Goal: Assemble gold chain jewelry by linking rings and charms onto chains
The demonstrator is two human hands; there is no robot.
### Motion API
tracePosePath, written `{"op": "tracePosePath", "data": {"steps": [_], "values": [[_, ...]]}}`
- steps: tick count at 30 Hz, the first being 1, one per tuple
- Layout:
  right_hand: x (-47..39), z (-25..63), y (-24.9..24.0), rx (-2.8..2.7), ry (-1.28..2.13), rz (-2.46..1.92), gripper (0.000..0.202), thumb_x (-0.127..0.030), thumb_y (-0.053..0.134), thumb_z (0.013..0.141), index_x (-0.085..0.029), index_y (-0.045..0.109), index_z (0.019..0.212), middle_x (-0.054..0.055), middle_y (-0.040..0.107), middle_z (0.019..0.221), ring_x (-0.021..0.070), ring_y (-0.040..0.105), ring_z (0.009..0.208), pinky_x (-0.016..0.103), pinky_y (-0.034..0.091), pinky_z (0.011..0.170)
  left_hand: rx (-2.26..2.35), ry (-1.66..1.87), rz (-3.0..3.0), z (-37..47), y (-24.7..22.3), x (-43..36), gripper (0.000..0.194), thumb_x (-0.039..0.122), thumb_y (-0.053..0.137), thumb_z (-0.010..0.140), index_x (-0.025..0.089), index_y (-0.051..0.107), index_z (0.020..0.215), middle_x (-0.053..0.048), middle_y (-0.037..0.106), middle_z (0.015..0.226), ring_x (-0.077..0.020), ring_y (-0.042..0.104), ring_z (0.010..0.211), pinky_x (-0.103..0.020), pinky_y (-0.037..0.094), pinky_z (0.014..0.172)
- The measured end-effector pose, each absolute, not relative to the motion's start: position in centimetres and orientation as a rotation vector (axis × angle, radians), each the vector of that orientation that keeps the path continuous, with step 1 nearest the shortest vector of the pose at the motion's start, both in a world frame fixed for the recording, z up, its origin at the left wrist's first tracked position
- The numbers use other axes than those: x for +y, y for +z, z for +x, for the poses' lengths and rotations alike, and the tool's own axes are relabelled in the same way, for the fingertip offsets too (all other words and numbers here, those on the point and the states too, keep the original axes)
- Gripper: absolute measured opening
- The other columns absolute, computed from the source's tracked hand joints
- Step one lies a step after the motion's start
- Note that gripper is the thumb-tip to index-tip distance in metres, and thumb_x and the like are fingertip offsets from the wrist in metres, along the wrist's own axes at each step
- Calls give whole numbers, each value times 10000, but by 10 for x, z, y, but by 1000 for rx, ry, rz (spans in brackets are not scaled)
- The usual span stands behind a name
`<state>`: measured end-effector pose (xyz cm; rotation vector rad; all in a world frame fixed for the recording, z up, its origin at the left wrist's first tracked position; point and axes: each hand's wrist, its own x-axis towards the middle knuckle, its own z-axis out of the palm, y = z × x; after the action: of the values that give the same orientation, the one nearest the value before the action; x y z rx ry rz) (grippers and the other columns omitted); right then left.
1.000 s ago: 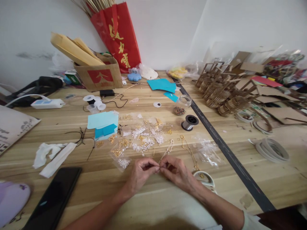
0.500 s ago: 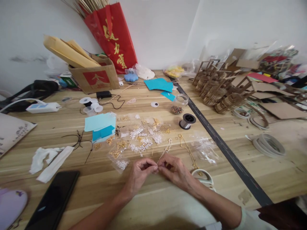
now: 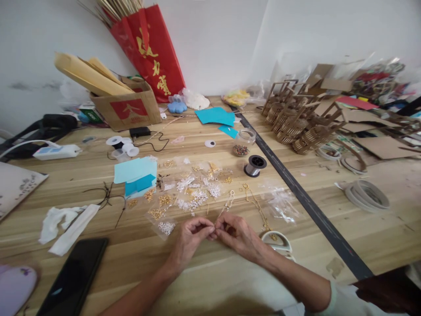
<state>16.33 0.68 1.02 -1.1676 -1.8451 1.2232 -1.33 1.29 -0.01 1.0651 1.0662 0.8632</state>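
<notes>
My left hand (image 3: 192, 239) and my right hand (image 3: 237, 232) meet at the fingertips above the wooden table. A thin silver chain (image 3: 226, 205) runs from my right fingertips up to a small ring end on the table. Both hands are pinched closed; whatever tiny piece lies between the left fingertips is too small to make out. A gold chain (image 3: 257, 206) lies to the right, reaching down to white-handled scissors or pliers (image 3: 276, 242). Small bags of silver findings (image 3: 166, 227) and gold findings (image 3: 165, 199) are spread beyond my left hand.
Behind the hands stand a wire spool (image 3: 255, 166) and a bead jar (image 3: 241, 149). Woven baskets (image 3: 302, 118) fill the back right. At the left are a black phone (image 3: 74, 276), white tissue (image 3: 59, 221) and blue paper (image 3: 135, 171). A dark strip (image 3: 296, 188) crosses the table.
The view has shifted slightly. Both hands stay together at the fingertips, with hardly any change of pose.
</notes>
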Motion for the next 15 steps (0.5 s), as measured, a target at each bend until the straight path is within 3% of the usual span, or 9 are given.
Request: {"op": "tracePosePath", "data": {"steps": [15], "values": [[8, 163, 9, -1887, 1101, -1159, 79, -196, 586, 881, -170, 603, 808, -23, 581, 681, 106, 528, 612, 200, 386, 535, 1073, 858, 1056, -14, 3, 13, 96, 244, 716, 696, 152, 687, 696, 1, 697, 623, -146, 646, 613, -253, 524, 643]]}}
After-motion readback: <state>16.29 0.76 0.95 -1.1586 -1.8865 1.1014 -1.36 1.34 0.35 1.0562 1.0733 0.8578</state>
